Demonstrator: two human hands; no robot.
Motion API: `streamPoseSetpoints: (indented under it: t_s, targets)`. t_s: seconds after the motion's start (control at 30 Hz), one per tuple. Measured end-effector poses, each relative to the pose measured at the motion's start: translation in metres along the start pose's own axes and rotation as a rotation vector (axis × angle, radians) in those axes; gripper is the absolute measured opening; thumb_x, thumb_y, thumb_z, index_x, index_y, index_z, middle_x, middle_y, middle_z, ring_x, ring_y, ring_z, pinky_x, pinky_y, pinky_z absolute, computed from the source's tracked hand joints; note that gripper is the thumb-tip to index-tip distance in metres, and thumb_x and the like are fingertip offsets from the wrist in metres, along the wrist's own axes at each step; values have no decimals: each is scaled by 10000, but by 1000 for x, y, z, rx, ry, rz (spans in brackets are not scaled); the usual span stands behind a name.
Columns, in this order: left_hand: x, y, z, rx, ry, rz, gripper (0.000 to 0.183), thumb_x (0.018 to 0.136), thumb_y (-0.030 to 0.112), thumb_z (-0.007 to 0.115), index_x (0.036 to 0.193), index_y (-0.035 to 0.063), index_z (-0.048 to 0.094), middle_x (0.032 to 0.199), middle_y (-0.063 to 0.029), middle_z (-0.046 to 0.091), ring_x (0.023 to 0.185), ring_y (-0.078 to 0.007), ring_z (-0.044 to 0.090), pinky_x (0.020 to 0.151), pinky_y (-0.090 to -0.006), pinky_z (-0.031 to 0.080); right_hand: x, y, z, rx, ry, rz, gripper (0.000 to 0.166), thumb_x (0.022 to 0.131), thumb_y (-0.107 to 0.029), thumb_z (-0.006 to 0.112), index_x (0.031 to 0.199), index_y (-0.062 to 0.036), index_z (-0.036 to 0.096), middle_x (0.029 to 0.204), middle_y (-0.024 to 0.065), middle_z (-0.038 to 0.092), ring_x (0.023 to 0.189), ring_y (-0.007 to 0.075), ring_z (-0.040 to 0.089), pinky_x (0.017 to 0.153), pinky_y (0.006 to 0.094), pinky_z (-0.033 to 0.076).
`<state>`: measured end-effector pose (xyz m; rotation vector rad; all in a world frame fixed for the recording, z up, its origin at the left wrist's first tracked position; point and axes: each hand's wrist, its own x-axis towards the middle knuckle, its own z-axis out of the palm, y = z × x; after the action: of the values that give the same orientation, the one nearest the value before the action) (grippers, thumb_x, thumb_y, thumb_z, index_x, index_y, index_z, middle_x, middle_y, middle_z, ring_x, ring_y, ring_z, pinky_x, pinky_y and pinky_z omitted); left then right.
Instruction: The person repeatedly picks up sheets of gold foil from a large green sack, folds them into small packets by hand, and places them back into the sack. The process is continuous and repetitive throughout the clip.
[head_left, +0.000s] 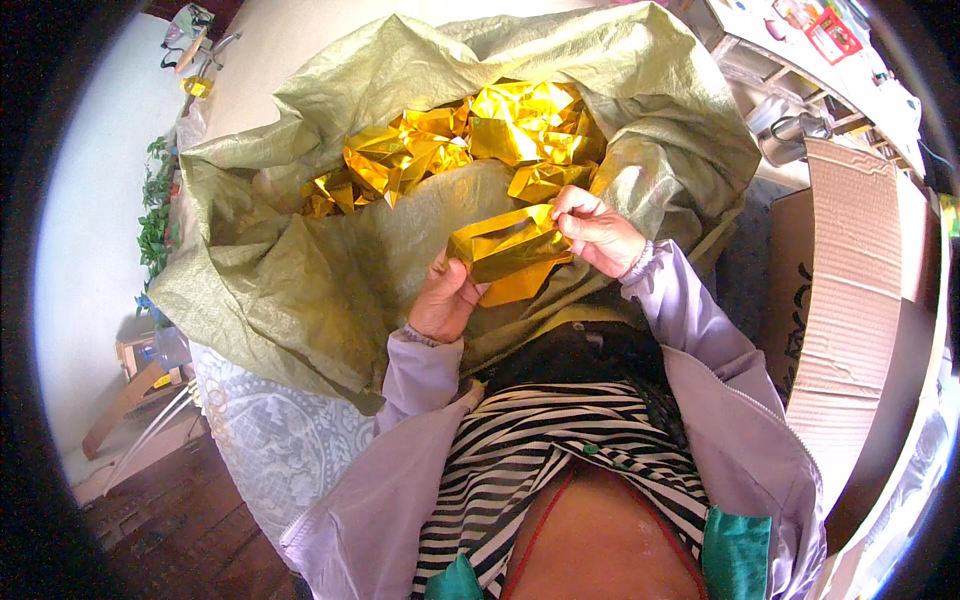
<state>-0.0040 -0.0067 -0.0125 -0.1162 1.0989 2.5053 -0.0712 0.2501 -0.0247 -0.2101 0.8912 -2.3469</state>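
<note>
Between my two hands is a folded gold foil paper piece (517, 247), shaped like a shallow open boat with a flap hanging below it. My left hand (444, 304) pinches its left end between thumb and fingers. At the upper right end, the thumb and fingertips of my right hand (600, 232) grip the edge. Just beyond my hands, a large yellow-green woven sack (330, 292) lies wide with its mouth spread. Many crumpled-looking folded gold foil pieces (409, 154) are heaped inside it; how deep the heap goes is hidden.
A cardboard box (847, 300) stands at the right with a flap raised. Behind it are a metal kettle (795, 137) and a cluttered white table (757, 19). A patterned cloth (289, 427) lies under the sack. Green leafy plants (154, 225) line the left wall.
</note>
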Motion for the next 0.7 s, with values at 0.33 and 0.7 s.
streamPoseSetpoints:
  t_s: [0.33, 0.7]
  targets:
    - [-2, 20, -54, -311, 28, 316, 596, 935, 426, 620, 1409, 114, 439, 1349, -72, 555, 1254, -240, 537, 1031, -399, 469, 3, -7, 18, -607, 62, -67, 340, 881, -242, 743, 1157, -126, 582, 1108, -17, 578, 915, 119, 556, 803, 282, 474]
    - [-10, 11, 9, 1516, 171, 324, 763, 675, 303, 853, 1330, 100, 518, 1351, -107, 529, 1232, -277, 517, 1052, -409, 377, -14, 10, 20, -1861, 49, -326, 330, 721, -261, 785, 942, -108, 594, 947, 60, 577, 962, 285, 543, 843, 399, 457]
